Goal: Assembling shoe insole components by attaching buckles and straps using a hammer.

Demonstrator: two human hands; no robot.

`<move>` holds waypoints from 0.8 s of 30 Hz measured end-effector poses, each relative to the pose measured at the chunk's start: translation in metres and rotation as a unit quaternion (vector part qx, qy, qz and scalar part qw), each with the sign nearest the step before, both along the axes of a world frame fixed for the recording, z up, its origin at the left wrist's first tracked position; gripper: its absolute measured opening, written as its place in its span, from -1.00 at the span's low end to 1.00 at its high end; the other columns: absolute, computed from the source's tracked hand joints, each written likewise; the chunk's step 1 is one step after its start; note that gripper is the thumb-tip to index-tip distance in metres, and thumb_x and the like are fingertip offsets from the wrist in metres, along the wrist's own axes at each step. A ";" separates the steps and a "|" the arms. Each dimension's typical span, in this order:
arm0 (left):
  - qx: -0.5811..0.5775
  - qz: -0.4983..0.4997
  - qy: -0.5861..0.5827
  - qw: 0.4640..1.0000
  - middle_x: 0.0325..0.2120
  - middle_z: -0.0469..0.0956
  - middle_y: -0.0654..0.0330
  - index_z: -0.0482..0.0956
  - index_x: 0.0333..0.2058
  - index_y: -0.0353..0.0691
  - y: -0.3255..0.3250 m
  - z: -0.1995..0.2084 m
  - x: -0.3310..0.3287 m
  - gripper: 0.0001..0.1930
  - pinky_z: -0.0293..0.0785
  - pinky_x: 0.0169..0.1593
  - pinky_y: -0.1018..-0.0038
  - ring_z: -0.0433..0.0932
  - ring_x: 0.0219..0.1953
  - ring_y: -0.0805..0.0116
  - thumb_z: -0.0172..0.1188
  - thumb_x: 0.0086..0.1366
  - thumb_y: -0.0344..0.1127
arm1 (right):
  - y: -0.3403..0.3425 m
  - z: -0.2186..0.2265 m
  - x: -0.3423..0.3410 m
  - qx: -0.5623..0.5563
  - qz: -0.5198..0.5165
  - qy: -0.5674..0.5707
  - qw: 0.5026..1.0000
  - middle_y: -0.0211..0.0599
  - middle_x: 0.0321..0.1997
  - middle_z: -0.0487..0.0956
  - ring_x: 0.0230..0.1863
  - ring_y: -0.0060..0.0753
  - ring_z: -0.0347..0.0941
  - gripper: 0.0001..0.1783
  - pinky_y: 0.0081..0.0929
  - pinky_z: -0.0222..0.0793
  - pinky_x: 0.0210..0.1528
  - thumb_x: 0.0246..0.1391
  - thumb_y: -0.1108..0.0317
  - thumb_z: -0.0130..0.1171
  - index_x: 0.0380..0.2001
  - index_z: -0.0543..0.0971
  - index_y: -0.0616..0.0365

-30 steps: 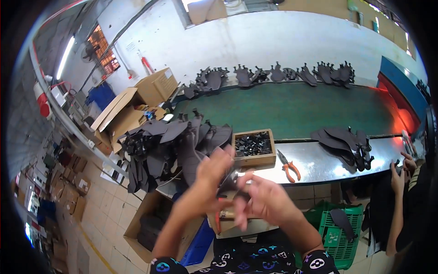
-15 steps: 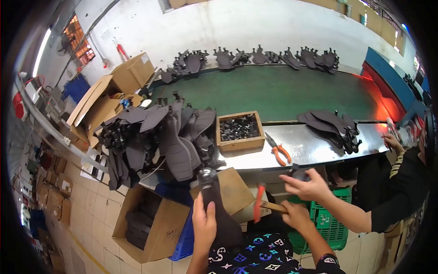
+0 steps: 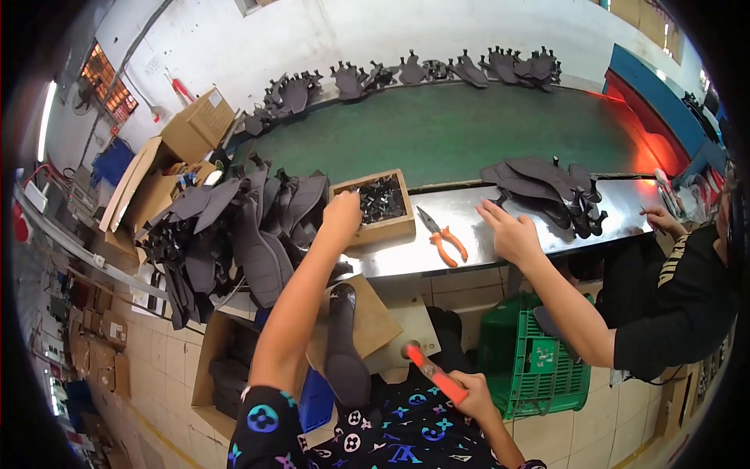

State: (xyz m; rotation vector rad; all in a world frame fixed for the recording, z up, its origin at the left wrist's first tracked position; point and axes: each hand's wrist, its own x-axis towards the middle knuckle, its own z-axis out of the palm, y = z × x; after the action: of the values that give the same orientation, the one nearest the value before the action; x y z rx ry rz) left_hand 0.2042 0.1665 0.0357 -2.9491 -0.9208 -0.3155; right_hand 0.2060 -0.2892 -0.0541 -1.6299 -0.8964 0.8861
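My left hand [image 3: 342,217] reaches over the left rim of a wooden box [image 3: 391,229] holding small black pieces [image 3: 383,200]. Its fingers are curled together; what they hold, if anything, is hidden. A red-headed hammer [image 3: 437,375] is gripped in my right hand [image 3: 473,397], low in front of my body, head pointing up and left. Between my arms a dark shoe sole [image 3: 344,344] leans lengthwise, its shiny black end on a brown board [image 3: 379,316] and its wide end against my shirt. Neither hand touches it.
Orange-handled pliers [image 3: 445,238] lie beside the box on the metal table edge. Dark soles [image 3: 258,242] are heaped at left, more [image 3: 539,187] at right. A co-worker's hand [image 3: 512,234] extends over the table. A green crate [image 3: 539,352] stands below; a green belt [image 3: 437,133] runs behind.
My left hand has let go of the sole and moved up to the wooden box. The sole now rests on the board. My right hand has lowered the hammer; the co-worker's hand has moved toward the table.
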 end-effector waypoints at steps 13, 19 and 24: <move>-0.079 0.074 -0.063 0.992 -0.44 0.65 -0.09 0.73 -0.45 -0.20 0.034 -0.003 0.024 -0.87 0.60 -0.22 0.15 0.66 -0.34 -0.09 0.34 0.02 -0.32 | 0.029 0.057 0.031 0.151 -0.039 -0.002 0.988 -0.31 -0.43 0.68 -0.37 -0.50 0.63 -0.82 -0.46 0.51 -0.24 -0.01 0.44 0.26 -0.28 0.71 0.09; -0.327 0.001 -0.297 0.897 -0.59 0.65 0.13 0.72 -0.38 -0.39 -0.071 0.079 -0.009 -0.79 0.51 -0.42 0.48 0.61 -0.53 0.44 0.26 0.19 -0.32 | 0.057 0.097 0.043 0.193 -0.061 -0.106 0.973 -0.36 -0.31 0.71 -0.49 -0.69 0.53 -0.75 -0.69 0.46 -0.36 0.23 0.44 0.19 -0.04 0.63 0.20; -0.441 -0.021 -0.376 0.815 -0.57 0.64 0.21 0.70 -0.39 -0.37 -0.211 0.127 -0.101 -0.84 0.43 -0.43 0.57 0.54 -0.54 0.53 0.28 0.25 -0.37 | 0.108 0.154 0.036 0.320 -0.017 0.114 0.940 -0.12 -0.18 0.69 -0.53 -0.67 0.45 -0.70 -0.71 0.37 -0.49 0.23 0.40 0.23 -0.02 0.57 0.32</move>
State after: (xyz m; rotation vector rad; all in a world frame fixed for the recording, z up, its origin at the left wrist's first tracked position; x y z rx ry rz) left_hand 0.1033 -0.0441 0.1626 -3.7043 -1.3511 -1.5288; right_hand 0.2419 -0.1807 0.1004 -0.9556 -0.8716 0.6465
